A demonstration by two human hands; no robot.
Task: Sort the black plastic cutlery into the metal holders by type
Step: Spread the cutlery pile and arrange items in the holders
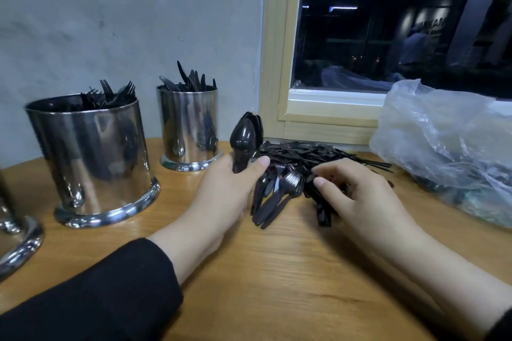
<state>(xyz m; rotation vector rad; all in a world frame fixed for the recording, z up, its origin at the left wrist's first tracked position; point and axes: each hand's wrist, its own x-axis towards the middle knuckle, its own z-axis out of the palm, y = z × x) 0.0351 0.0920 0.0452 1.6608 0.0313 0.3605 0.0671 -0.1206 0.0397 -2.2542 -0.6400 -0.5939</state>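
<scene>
Wooden tabletop under a dark window, and we're mid-sort. Our left hand grips a stacked bunch of black plastic spoons, bowls up, gathering them as one type. Our right hand curls its fingers into the loose heap of black plastic cutlery; whether it pinches a piece, we cannot tell. Forks stand in the big shiny metal holder, knives in the smaller metal holder, so these spoons likely need another.

Your left hand is curled in a grip, thumb on top, its wrist in a black sleeve. Your right hand reaches forward palm down, fingers bent, thumb tucked beneath them.
</scene>
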